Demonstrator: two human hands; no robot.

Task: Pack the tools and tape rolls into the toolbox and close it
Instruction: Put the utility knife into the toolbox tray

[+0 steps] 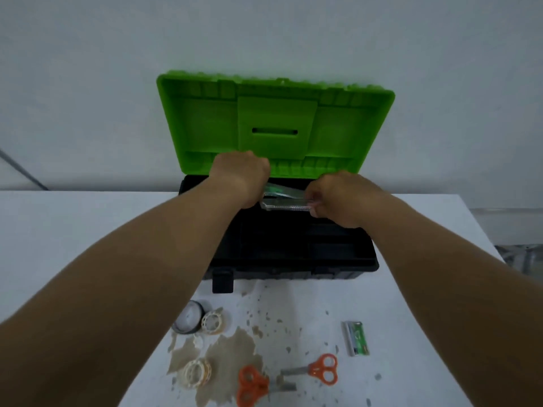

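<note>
Toolbox [293,254] stands open near the far edge of the desk [426,289], its black base toward the person and its green lid [276,118] upright behind. Over the rear half of the base, both hands hold one clear-wrapped pack [286,198] with green print; what it contains cannot be read. The pack's long axis runs left to right, parallel to the rear wall of the base. The left hand [244,176] is closed over its left end, knuckles up. The right hand [340,198] pinches its right end between thumb and fingers. Each hand sits at one end, so neither is nearer; the pack lies between them, above the open base rather than resting on it, as far as can be judged. The next move probably calls for a level descent along that axis into the rear of the base.

Unpacked items remain near the front edge of the desk: a dark tape roll [188,317] touching a clear tape roll [212,321], a second clear roll [196,373], two orange scissors [252,384] [320,369], and a small green packet [356,337]. The latch [222,279] hangs free at the front wall.
</note>
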